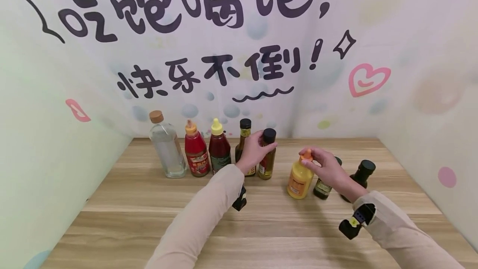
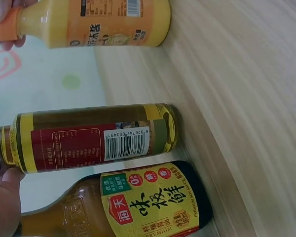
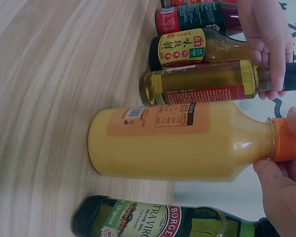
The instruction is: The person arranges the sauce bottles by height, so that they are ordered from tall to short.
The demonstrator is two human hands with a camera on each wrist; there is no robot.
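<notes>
My left hand (image 1: 254, 152) holds an oil bottle (image 1: 267, 164) by its neck, just under the black cap. The bottle is upright, with golden oil and a red label (image 2: 66, 148) carrying a barcode. Right beside it is a soy sauce bottle (image 2: 153, 197) with a yellow label, partly hidden by the left hand in the head view. My right hand (image 1: 330, 170) pinches the orange cap (image 3: 285, 139) of a yellow mustard squeeze bottle (image 1: 299, 177), which is upright. Behind the right hand stands an olive oil bottle (image 3: 153, 219), mostly covered in the head view.
Left along the wall stand a clear bottle (image 1: 166, 150) with a brown cap, a red ketchup bottle (image 1: 196, 152) and a dark red sauce bottle (image 1: 219, 148) with a yellow tip. A dark bottle (image 1: 363, 174) is at the right. The wooden table (image 1: 276, 240) meets printed walls.
</notes>
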